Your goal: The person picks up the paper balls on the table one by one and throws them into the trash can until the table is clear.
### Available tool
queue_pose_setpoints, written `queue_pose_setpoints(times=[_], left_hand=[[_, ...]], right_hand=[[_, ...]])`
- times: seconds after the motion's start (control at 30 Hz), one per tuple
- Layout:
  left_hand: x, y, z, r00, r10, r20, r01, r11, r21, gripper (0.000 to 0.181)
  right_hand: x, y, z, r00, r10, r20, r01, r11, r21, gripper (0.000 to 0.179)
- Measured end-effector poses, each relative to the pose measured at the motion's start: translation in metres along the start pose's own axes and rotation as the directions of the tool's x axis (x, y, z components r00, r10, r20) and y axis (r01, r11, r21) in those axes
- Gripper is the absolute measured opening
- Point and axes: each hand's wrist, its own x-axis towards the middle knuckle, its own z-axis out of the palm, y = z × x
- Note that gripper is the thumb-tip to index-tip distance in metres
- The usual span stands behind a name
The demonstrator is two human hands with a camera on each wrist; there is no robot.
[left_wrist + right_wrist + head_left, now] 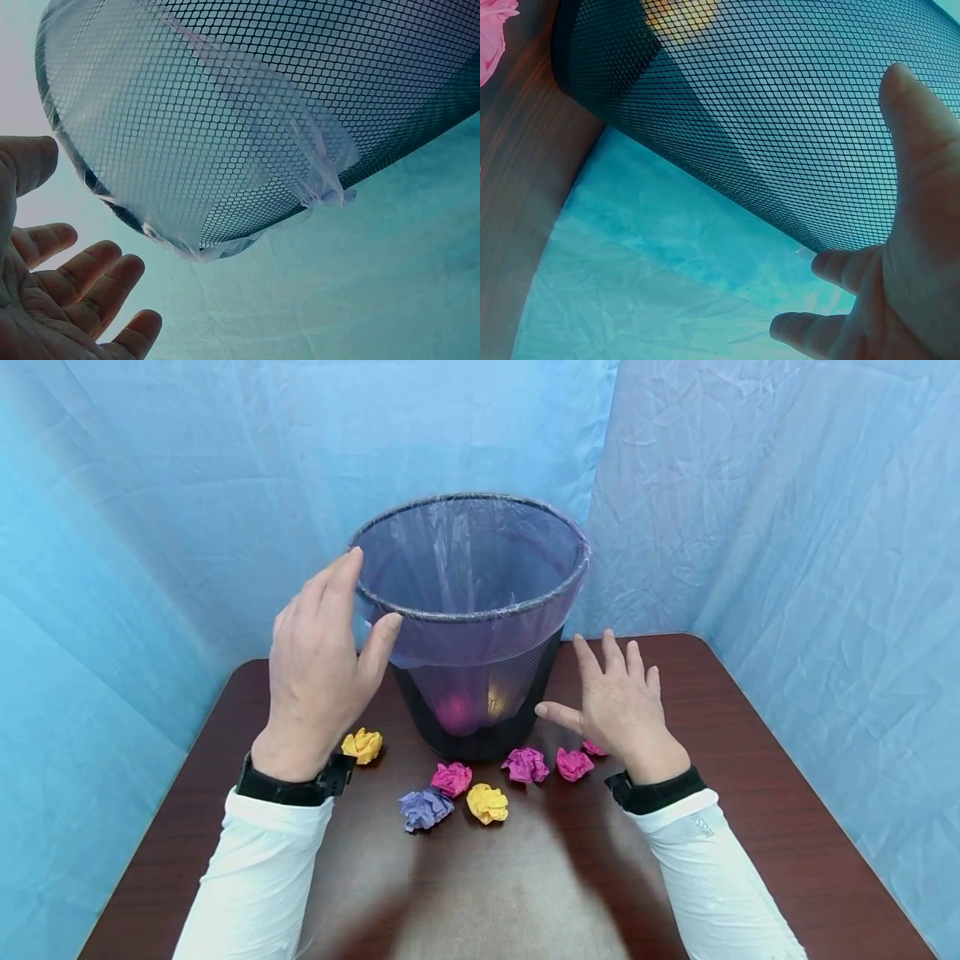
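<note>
A black mesh wastebasket (551, 664) stands upright on the table, lined with a translucent purple bag (480, 639) folded over its rim. Through the mesh show a pink and a yellow shape low inside. My left hand (315, 660) is raised at the rim's left side, thumb and fingers spread apart, holding nothing. In the left wrist view its fingers (101, 281) are near the rim, and the bag has a gathered knot (328, 193) on the outside. To the right of the wastebasket, my right hand (618, 702) is spread with nothing in it, its thumb pointing toward the mesh.
Crumpled paper balls lie in front of the wastebasket: yellow (362, 747), blue-violet (425, 810), pink (452, 779), another yellow (487, 803), magenta (526, 766) and pink (574, 764). One more pink ball (595, 747) is partly behind my right hand. Blue cloth (150, 527) surrounds the brown table (750, 793).
</note>
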Motion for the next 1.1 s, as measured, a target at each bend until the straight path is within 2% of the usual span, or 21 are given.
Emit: queue_pose_setpoints(times=[0.27, 0.63, 0.87, 1.1], left_hand=[[-0.009, -0.003, -0.002, 0.999, -0.017, 0.029, 0.016, 0.999, 0.029, 0.067], [-0.019, -0.009, -0.003, 0.997, 0.007, 0.075, -0.012, 0.998, 0.064, 0.074], [-0.027, -0.011, -0.004, 0.985, -0.052, 0.165, 0.036, 0.994, 0.101, 0.080], [-0.036, -0.015, -0.002, 0.973, -0.081, 0.215, 0.057, 0.992, 0.116, 0.084]], right_hand=[[0.000, 0.001, 0.001, 1.000, 0.000, 0.000, 0.000, 1.000, -0.005, 0.116], [0.000, 0.001, 0.001, 1.000, 0.007, 0.005, -0.007, 1.000, 0.000, 0.112], [-0.002, 0.002, 0.001, 1.000, 0.003, 0.006, -0.003, 1.000, -0.003, 0.115], [-0.002, 0.003, 0.002, 1.000, 0.001, 0.001, -0.001, 1.000, -0.002, 0.114]])
